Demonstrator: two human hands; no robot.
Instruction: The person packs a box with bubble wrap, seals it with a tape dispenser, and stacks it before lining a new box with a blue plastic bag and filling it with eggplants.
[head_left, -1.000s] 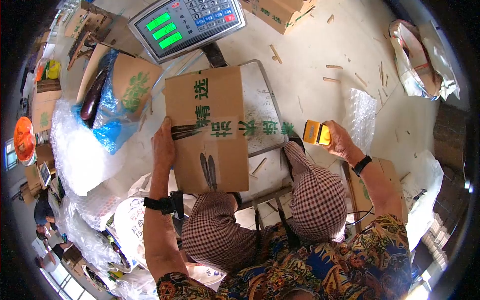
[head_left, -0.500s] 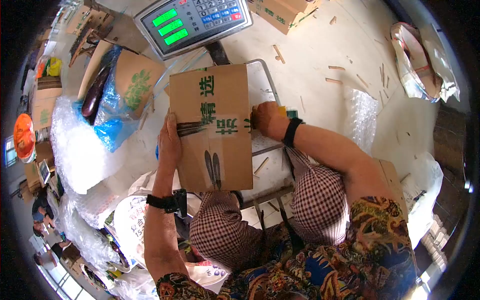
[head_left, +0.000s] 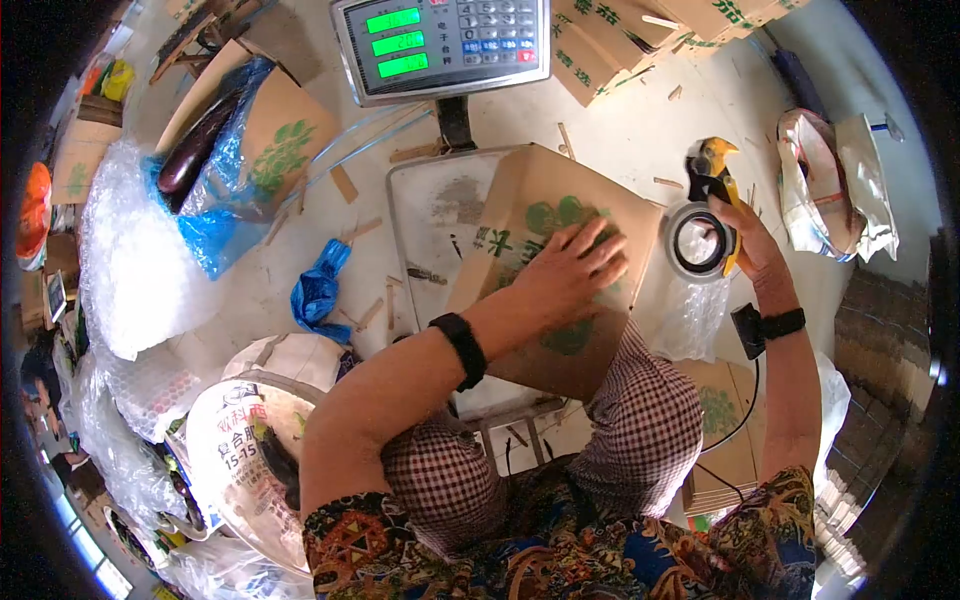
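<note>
A cardboard box [head_left: 500, 240] with green print is tilted over the scale's metal platform [head_left: 430, 190] and reaches my knees. My left hand [head_left: 572, 262] lies on its upper face with the fingers spread. Out to the right, clear of the box, my right hand [head_left: 748, 232] is wrapped round a yellow and black tape dispenser [head_left: 716, 185] that carries a roll of tape. Behind the platform stands the scale's display [head_left: 445, 45] with green lit digits.
An open box [head_left: 290, 150] lined with blue plastic holds an eggplant [head_left: 197, 155] at the upper left. A blue bag [head_left: 320, 292] lies left of the platform. Flat cartons [head_left: 600, 50] are at the top, a white sack [head_left: 820, 185] at the right, and a round basket [head_left: 250, 440] at the lower left.
The box has turned and tilted to the right. My left hand has moved from its left side onto its face. My right hand has swung right and now shows the tape dispenser.
</note>
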